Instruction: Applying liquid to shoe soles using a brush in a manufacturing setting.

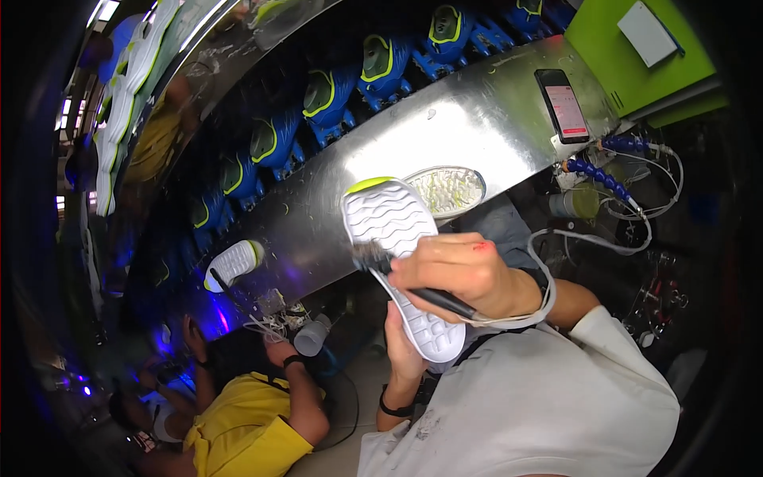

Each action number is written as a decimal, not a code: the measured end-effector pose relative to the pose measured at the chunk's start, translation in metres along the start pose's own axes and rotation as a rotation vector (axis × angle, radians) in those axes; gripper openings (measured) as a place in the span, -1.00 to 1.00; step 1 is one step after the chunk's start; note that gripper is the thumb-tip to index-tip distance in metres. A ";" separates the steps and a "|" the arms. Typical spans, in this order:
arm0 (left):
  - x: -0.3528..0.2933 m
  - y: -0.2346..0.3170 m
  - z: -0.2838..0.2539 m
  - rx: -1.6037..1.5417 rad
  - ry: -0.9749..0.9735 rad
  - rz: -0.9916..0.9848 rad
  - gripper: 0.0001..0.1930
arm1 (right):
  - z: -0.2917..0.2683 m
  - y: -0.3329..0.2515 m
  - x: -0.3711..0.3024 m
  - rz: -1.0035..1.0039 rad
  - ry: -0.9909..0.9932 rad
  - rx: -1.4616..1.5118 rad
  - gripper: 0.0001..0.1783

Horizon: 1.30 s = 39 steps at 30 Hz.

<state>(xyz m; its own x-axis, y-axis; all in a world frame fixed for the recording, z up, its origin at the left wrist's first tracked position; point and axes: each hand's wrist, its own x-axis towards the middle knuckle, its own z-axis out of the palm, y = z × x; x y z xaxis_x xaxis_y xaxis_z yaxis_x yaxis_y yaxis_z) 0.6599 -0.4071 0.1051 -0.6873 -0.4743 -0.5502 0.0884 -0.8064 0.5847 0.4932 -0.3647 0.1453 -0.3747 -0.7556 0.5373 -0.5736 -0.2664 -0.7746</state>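
Observation:
Just over the near edge of the metal table, my left hand [401, 342] grips a white shoe sole [389, 211] by its side, from below. The sole stands tilted, its wavy-grooved face toward me and a yellow-green tip at the far end. My right hand [469, 274] is closed around a dark-handled brush [445, 302], its bristles at the sole's left edge near the middle. A pale hose [509, 322] runs from the handle's end around my right wrist. Behind the held sole, a second shoe sole [449, 191] lies on the table, whitish with yellow-green marks.
Blue fixtures [385, 67] with yellow-green-edged pieces line the far side of the metal table [318, 215]. A phone [563, 107] and blue jointed hoses [600, 179] are at right, below a green panel [675, 56]. At left, a co-worker in yellow [250, 425] sits near another sole [234, 266].

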 end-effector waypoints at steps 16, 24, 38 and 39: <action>0.059 0.025 0.030 -0.524 -0.594 -0.178 -0.29 | -0.028 -0.046 -0.046 0.182 -0.074 0.203 -0.70; 0.083 0.064 0.035 -0.096 -0.563 -0.562 -0.40 | -0.054 -0.043 -0.042 0.309 -0.278 0.343 -0.78; 0.036 0.074 -0.001 -0.093 -0.334 0.028 -0.42 | -0.050 0.015 -0.086 0.686 0.225 1.259 -0.75; 0.043 0.057 -0.024 -0.387 -0.394 -0.121 -0.39 | -0.051 0.021 -0.083 0.627 0.276 1.200 -0.73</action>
<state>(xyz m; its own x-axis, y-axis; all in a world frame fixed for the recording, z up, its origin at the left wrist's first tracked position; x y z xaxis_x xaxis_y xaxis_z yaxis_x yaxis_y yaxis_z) 0.6525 -0.4820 0.1005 -0.9196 -0.2625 -0.2924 0.1992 -0.9528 0.2291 0.4748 -0.2770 0.1021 -0.5459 -0.8353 -0.0652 0.6626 -0.3828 -0.6438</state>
